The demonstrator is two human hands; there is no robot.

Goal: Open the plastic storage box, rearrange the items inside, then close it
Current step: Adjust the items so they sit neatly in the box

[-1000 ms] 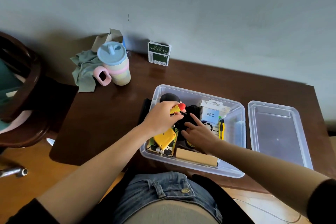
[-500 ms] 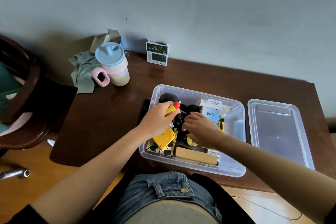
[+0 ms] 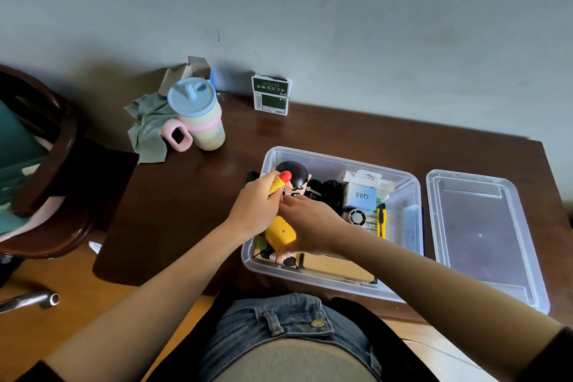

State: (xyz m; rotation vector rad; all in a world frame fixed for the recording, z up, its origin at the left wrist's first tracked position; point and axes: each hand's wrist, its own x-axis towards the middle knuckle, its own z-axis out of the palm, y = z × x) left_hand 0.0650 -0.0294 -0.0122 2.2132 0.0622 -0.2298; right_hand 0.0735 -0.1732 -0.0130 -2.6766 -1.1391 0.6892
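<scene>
The clear storage box (image 3: pixel 341 161) stands open on the dark table, and its lid (image 3: pixel 483 236) lies flat to its right. Inside are a toy figure with black hair (image 3: pixel 293 171) and a yellow body, black cables (image 3: pixel 328 192), a white Q88 box (image 3: pixel 361 195), a yellow utility knife (image 3: pixel 381 220) and a wooden block (image 3: pixel 338 267). At the box's left end, my left hand (image 3: pixel 255 211) grips a yellow tube with a red cap (image 3: pixel 280 182). My right hand (image 3: pixel 310 223) reaches in beside it, fingers curved over the toy figure's body.
A pastel cup with a blue lid (image 3: pixel 198 115) and a green cloth (image 3: pixel 148 130) sit at the back left of the table. A green and white card box (image 3: pixel 271 96) leans on the wall. A dark wooden chair (image 3: pixel 46 164) stands to the left.
My right hand has moved left from the black cables onto the toy figure. The left hand has lifted the yellow tube slightly and stays at the box's left end.
</scene>
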